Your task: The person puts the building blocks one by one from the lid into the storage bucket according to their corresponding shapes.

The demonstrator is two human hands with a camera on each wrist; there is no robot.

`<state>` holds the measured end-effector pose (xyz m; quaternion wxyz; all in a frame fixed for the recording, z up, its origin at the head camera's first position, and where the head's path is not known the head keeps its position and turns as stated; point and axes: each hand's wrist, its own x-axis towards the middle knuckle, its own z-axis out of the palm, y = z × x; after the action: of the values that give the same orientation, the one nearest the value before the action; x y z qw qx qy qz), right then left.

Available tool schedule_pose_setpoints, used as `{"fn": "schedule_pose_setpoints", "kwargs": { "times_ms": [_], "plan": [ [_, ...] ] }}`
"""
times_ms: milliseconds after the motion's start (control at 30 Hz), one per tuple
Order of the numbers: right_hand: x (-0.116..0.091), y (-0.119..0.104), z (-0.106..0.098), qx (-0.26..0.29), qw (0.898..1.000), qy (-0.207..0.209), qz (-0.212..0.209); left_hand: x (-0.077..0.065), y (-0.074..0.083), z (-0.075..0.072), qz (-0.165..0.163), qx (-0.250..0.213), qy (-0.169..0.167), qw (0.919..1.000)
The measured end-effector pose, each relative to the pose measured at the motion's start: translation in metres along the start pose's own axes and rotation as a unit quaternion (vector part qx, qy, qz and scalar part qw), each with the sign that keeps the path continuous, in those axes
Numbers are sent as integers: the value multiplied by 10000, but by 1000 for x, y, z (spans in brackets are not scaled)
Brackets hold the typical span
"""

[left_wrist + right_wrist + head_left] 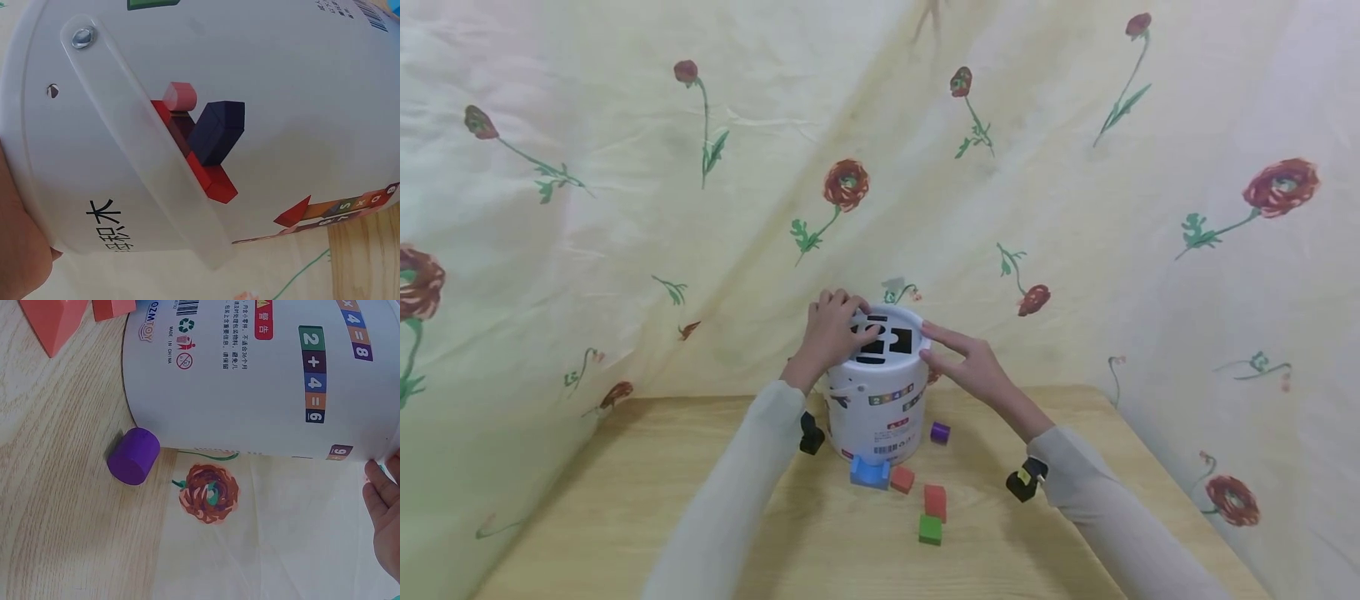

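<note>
The white bucket [880, 425] stands upright at the far middle of the table [700, 483], and you have a hand at either side of its slotted lid [907, 320]. Your left hand [835, 327] bends its fingers over the left rim, its thumb reaching above the slots; whether it clamps the rim, I cannot tell. Your right hand [972, 363] touches the right rim with thumb and forefinger apart, not pinching. This looks like work on the lid's edge, so match the force on both sides; a one-sided push could tilt the lid or slide the bucket. Mind the handle [134, 137] on the bucket's left side. The blue block [869, 473] sits close at the near side, the purple cylinder [133, 456] to the right, so a shifting base could knock either.
</note>
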<state>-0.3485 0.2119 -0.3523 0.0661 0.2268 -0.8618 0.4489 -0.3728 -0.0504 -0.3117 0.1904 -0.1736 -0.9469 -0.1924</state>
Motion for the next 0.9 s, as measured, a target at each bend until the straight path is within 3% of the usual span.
{"fn": "schedule_pose_setpoints", "kwargs": {
  "times_ms": [400, 567, 733, 900],
  "plan": [
    [1, -1, 2, 72, 10000, -36, -20, -2, -5, 4, -213, -228, 286, 9991],
    [1, -1, 2, 57, 9999, -5, -86, -7, -8, 5, -254, -706, 736, 9945],
    [0, -1, 2, 61, 9999, 43, -86, -12, -9, 7, -226, -1231, 1197, 9849],
    [0, 0, 1, 33, 9999, 71, -92, -19, -7, 7, 98, -1302, 1462, 9806]
  ]
}}
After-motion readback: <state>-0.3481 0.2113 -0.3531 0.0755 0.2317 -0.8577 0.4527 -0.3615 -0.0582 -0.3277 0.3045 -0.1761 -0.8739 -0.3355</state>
